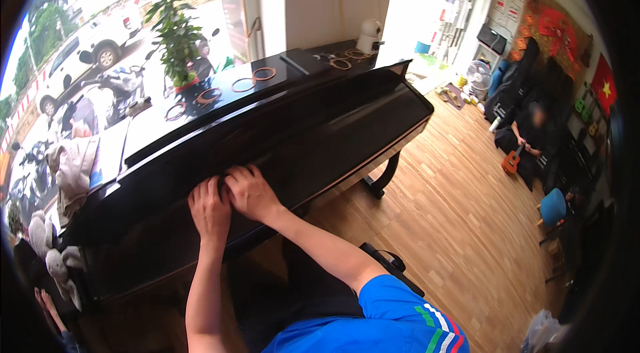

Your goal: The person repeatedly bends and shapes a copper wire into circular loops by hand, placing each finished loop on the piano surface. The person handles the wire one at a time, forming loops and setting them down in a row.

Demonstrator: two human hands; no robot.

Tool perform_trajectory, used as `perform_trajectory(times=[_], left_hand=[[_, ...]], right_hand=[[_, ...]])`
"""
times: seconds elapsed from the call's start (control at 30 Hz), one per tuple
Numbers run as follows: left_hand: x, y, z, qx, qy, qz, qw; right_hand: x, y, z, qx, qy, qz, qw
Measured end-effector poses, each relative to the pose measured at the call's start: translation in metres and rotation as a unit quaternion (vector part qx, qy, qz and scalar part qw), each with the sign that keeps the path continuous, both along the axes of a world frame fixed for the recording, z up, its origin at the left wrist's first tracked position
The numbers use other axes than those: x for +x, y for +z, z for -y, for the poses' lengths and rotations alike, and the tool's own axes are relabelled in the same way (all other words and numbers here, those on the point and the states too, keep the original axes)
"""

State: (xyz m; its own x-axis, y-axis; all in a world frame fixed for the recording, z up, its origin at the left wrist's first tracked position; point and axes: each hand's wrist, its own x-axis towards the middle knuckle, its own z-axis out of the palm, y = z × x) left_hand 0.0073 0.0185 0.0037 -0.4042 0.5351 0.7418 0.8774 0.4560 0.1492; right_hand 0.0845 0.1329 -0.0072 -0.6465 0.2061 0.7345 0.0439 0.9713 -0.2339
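Note:
A long black upright piano (333, 130) stretches across the view, its glossy front panel tilted toward me. Over the left half of that panel my two hands are side by side, nearly touching. The fingers of my left hand (211, 213) are bent and close together, pointing away from me. To its right, my right hand (252, 194) has curled fingers angled toward the left one. Both sets of fingertips are hidden, so whatever they grip against the dark surface does not show. Several coils of copper-coloured wire (264, 74) lie on the piano's top.
A potted plant (175, 40) stands behind the piano by the window. Grey plush toys (61, 272) and another person's hand (47, 301) are at the left end. Farther right, a seated person holds an orange ukulele (512, 160). A blue chair (553, 207) stands near the right wall.

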Motion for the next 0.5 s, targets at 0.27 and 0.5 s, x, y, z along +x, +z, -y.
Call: perform_trajectory(times=[0.27,0.5], left_hand=[[-0.0023,-0.0051,-0.0052,0.009,-0.029,-0.004,1.000],[-0.0016,-0.0005,-0.0024,0.019,-0.011,-0.013,1.000]], right_hand=[[0.0035,0.0012,-0.0067,0.007,0.000,0.002,1.000],[0.0010,0.0076,-0.0029,-0.003,0.000,-0.001,1.000]])
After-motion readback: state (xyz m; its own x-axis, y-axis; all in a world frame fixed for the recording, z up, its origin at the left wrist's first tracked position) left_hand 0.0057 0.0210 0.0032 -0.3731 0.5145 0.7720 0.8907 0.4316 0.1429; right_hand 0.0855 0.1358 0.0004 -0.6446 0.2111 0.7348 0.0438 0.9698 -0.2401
